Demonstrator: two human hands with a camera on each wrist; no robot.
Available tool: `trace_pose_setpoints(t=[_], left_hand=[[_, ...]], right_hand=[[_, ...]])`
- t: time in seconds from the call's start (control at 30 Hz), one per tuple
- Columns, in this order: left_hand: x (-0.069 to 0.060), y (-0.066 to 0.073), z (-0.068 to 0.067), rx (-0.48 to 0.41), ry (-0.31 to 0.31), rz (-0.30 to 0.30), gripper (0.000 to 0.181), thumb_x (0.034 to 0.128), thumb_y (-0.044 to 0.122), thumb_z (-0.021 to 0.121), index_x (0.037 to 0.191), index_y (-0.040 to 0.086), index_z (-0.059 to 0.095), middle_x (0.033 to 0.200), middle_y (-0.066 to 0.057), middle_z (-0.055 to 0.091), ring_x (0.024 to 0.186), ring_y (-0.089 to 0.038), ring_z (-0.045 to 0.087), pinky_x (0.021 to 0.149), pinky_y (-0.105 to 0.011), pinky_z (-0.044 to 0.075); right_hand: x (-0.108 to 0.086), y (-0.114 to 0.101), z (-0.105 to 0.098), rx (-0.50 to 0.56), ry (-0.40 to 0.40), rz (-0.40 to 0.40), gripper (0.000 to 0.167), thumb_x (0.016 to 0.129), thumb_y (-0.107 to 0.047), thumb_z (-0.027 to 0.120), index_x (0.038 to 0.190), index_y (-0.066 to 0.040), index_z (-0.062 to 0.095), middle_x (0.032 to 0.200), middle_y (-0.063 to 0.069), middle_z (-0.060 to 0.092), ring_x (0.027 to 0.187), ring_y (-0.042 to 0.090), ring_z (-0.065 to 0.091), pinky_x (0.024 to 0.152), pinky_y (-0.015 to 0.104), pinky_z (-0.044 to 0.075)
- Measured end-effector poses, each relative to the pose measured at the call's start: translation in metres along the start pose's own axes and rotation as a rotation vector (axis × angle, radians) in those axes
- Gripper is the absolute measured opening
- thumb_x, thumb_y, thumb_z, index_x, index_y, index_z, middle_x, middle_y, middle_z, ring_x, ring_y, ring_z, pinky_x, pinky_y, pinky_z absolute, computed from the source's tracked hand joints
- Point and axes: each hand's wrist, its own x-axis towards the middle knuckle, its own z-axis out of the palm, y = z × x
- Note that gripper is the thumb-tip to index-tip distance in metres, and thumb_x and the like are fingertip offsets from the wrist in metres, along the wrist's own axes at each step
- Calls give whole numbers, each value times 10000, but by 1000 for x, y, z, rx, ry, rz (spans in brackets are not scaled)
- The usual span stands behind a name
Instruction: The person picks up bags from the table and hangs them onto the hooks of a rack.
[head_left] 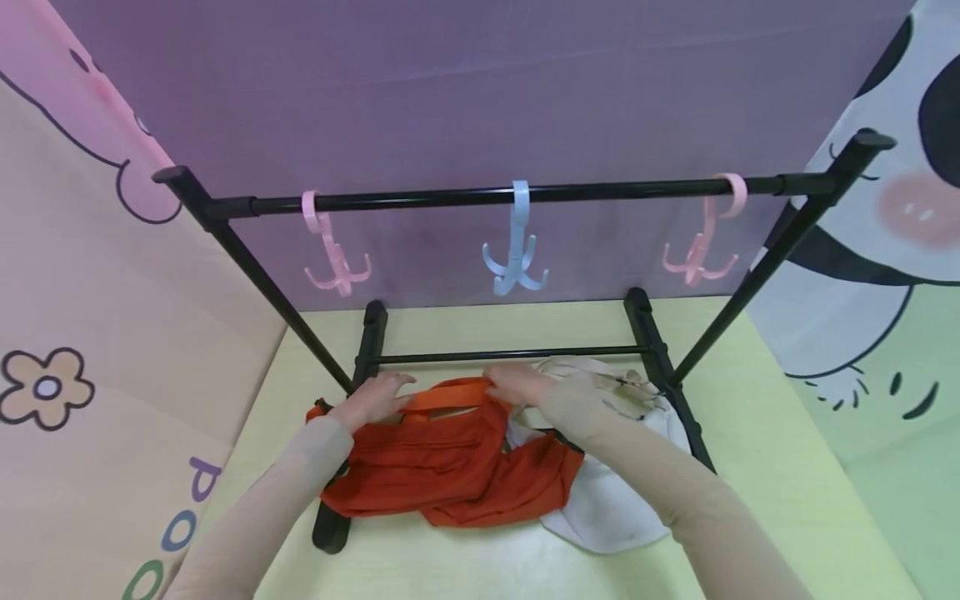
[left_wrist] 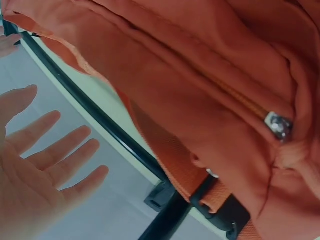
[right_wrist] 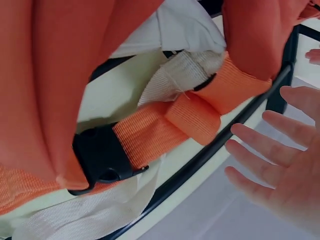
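Note:
A crumpled orange-red bag lies at the base of a black rack. My left hand is at its upper left edge; in the left wrist view that hand has its fingers spread, apart from the fabric and its zipper pull. My right hand is over the bag's upper right side. In the right wrist view it shows spread fingers beside an orange webbing strap with a black buckle, holding nothing. A white bag lies to the right, partly under my right arm.
The rack's top bar crosses above my hands. A pink hook, a blue hook and another pink hook hang from it. A lower bar runs behind the bags. Printed cloth walls surround the pale table.

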Motion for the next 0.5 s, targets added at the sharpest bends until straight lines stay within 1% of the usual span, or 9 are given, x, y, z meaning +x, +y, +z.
trace_pose_setpoints(t=[0.1, 0.17, 0.23, 0.3, 0.4, 0.5], left_hand=[[2, -4, 1, -1, -1, 3, 380, 898, 202, 511, 1211, -12, 498, 1212, -188, 503, 1128, -352, 443, 900, -473, 362], [4, -6, 1, -3, -7, -2, 371, 897, 199, 511, 1200, -16, 506, 1200, -189, 511, 1118, -351, 452, 893, -465, 372], [5, -8, 2, -6, -17, -15, 367, 897, 204, 510, 1194, -12, 512, 1198, -188, 513, 1117, -350, 452, 891, -464, 372], [6, -11, 3, -15, -26, -33, 366, 897, 212, 510, 1190, -8, 517, 1197, -186, 514, 1119, -347, 452, 894, -464, 370], [8, -15, 4, -34, -47, -64, 368, 899, 224, 508, 1191, 0, 519, 1192, -187, 518, 1104, -339, 466, 886, -461, 376], [10, -18, 6, -54, -75, -96, 371, 904, 232, 500, 1196, 4, 516, 1187, -194, 521, 1080, -331, 486, 870, -451, 391]], right_hand=[[5, -2, 3, 30, -22, 18, 158, 882, -189, 537, 963, -63, 589, 722, -15, 536, 636, 122, 480, 611, 264, 410], [9, -3, 6, 31, -14, 11, 144, 872, -178, 552, 937, -54, 587, 700, -7, 526, 614, 125, 470, 593, 262, 408], [12, -3, 10, 8, 3, -4, 136, 861, -175, 568, 914, -51, 582, 699, 3, 527, 619, 131, 483, 601, 265, 417], [15, -3, 13, -18, 15, -11, 134, 852, -173, 577, 902, -49, 576, 721, 22, 543, 655, 149, 512, 629, 278, 431], [18, -4, 19, -75, 20, -14, 160, 845, -175, 576, 942, -47, 574, 805, 59, 587, 767, 187, 569, 710, 300, 452], [20, -7, 20, -83, 8, 8, 191, 837, -160, 575, 986, -42, 573, 893, 101, 609, 871, 232, 583, 772, 330, 452]])
